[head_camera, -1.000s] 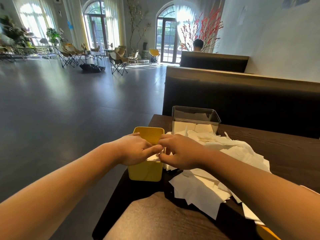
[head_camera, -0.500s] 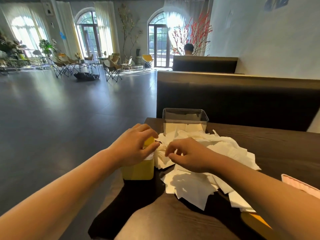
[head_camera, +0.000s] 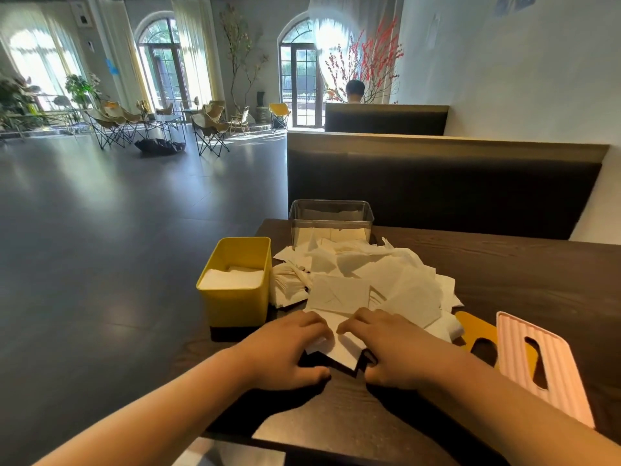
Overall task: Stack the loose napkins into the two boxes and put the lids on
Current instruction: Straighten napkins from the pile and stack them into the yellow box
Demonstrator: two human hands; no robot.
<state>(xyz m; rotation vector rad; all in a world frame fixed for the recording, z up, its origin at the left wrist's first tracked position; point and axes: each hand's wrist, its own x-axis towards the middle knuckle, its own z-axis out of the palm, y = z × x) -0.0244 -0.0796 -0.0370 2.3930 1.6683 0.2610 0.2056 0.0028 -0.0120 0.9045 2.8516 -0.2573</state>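
Head view: left hand [head_camera: 285,348] and right hand [head_camera: 393,351] fingers [head_camera: 314,326] pinch loose white paper napkins [head_camera: 339,294], probably squaring them for the yellow rectangular plastic box [head_camera: 235,304].

Café hall
Dark table [head_camera: 504,280] near; black booth bench [head_camera: 437,190] behind it; folding chairs [head_camera: 208,129] far left; seated person [head_camera: 355,90] far, beside red branches [head_camera: 376,55].

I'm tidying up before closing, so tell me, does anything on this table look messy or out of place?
Loose napkins lie in a jumbled heap across the table, overlapping at all angles beside the yellow box and in front of the clear box. The yellow lid and pink lid lie off the boxes at the right.
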